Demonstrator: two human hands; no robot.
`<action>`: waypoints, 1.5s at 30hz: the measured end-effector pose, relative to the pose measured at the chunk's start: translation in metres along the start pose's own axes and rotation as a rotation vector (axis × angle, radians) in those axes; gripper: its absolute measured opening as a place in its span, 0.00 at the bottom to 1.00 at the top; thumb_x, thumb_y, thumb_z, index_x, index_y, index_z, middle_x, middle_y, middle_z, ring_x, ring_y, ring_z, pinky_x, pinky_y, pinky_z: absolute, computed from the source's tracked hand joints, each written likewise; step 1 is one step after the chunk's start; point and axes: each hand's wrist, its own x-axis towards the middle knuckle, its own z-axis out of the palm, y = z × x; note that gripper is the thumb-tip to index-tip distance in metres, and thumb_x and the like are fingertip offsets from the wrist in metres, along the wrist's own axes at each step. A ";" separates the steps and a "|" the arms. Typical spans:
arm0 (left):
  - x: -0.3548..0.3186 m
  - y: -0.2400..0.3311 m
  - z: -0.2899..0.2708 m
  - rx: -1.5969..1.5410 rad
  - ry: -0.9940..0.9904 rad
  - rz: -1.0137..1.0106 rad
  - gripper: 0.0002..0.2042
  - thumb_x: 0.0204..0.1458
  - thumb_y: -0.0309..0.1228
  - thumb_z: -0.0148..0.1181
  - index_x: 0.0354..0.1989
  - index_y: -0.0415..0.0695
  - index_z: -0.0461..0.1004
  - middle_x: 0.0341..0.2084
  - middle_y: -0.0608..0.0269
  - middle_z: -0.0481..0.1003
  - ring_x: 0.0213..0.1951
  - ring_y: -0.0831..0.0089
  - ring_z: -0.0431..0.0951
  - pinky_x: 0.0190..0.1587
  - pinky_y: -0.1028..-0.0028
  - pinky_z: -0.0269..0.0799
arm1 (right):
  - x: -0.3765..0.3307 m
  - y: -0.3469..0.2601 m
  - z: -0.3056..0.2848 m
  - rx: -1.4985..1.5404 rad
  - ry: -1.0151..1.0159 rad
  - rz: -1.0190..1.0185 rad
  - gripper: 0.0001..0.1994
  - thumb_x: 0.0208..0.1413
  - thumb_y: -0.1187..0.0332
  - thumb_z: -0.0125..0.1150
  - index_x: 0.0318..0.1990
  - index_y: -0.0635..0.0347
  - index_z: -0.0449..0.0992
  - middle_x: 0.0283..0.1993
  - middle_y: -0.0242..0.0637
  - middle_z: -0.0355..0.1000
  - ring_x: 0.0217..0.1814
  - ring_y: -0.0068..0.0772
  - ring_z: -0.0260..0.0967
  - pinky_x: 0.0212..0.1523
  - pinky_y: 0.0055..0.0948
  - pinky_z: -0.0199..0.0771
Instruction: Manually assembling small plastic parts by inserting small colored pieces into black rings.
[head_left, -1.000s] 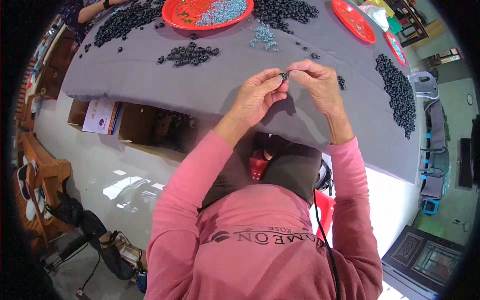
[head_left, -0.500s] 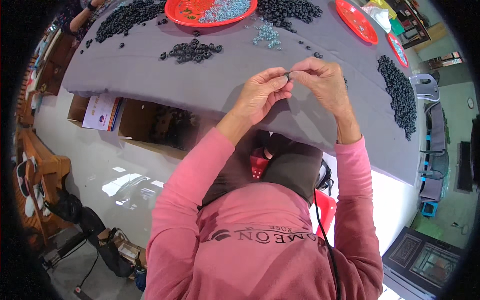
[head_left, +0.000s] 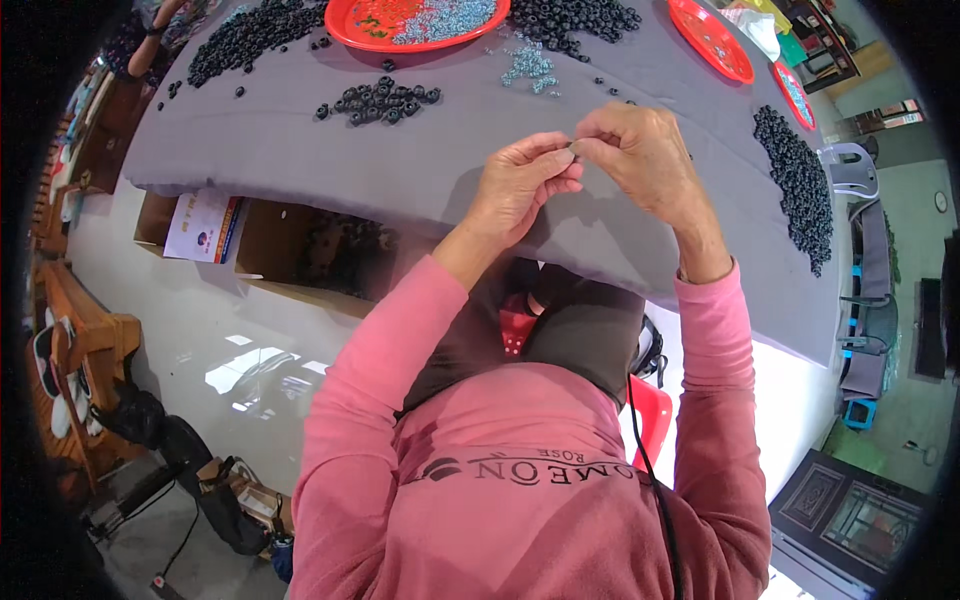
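My left hand [head_left: 522, 188] and my right hand [head_left: 648, 160] meet over the near part of the grey-covered table, fingertips together. Thumb and fingers of the left are closed in a pinch, with a tiny dark piece [head_left: 573, 149] showing at their tips; it is mostly hidden. The right hand, bent at the wrist, pinches at the same spot, and what lies between its fingertips cannot be made out. Beyond the left hand is a small cluster of round black pieces [head_left: 378, 102], bead-like. Past the fingertips lies a small scatter of pale-blue bits [head_left: 528, 68].
A red tray [head_left: 345, 35] with pale-blue bits stands at the far edge between black heaps. Another red tray [head_left: 715, 45] is far right, near a long black pile [head_left: 795, 190]. An open cardboard box [head_left: 285, 245] sits below the table's left side. Another person's arm [head_left: 148, 50] shows far left.
My right hand has lifted slightly and turned more at the wrist, its fingers curling further over. The dark piece between the fingertips shows less. My left hand has hardly moved.
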 end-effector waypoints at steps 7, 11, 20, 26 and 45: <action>0.000 0.002 0.001 -0.032 0.012 0.016 0.07 0.53 0.23 0.54 0.40 0.36 0.71 0.29 0.60 0.74 0.30 0.74 0.76 0.35 0.73 0.78 | 0.003 0.006 0.003 0.059 -0.050 0.106 0.08 0.44 0.69 0.61 0.29 0.66 0.76 0.20 0.36 0.70 0.20 0.23 0.64 0.23 0.24 0.64; 0.001 0.003 -0.001 -0.054 0.014 -0.014 0.07 0.53 0.23 0.54 0.39 0.36 0.71 0.29 0.61 0.74 0.31 0.75 0.76 0.36 0.73 0.77 | 0.005 0.000 -0.001 0.169 -0.129 0.258 0.08 0.48 0.67 0.60 0.29 0.65 0.77 0.21 0.30 0.70 0.22 0.16 0.62 0.24 0.21 0.63; 0.002 0.004 0.000 -0.072 0.007 -0.028 0.08 0.54 0.24 0.53 0.41 0.36 0.71 0.30 0.61 0.74 0.31 0.76 0.76 0.37 0.71 0.78 | 0.006 0.022 0.005 0.386 -0.155 0.276 0.13 0.56 0.63 0.53 0.32 0.64 0.77 0.25 0.29 0.71 0.28 0.17 0.63 0.31 0.18 0.66; 0.002 0.003 -0.002 -0.064 -0.020 -0.034 0.08 0.54 0.25 0.53 0.41 0.38 0.71 0.35 0.57 0.75 0.32 0.75 0.77 0.40 0.70 0.78 | 0.004 0.026 0.005 0.485 -0.146 0.259 0.15 0.56 0.60 0.53 0.34 0.65 0.77 0.24 0.31 0.73 0.28 0.19 0.66 0.30 0.21 0.67; 0.001 0.005 0.000 -0.031 -0.024 -0.033 0.08 0.55 0.25 0.52 0.41 0.37 0.71 0.30 0.61 0.74 0.32 0.75 0.77 0.39 0.71 0.79 | 0.001 0.021 0.005 0.215 -0.083 0.017 0.06 0.48 0.75 0.60 0.35 0.65 0.76 0.27 0.31 0.71 0.29 0.19 0.66 0.31 0.21 0.66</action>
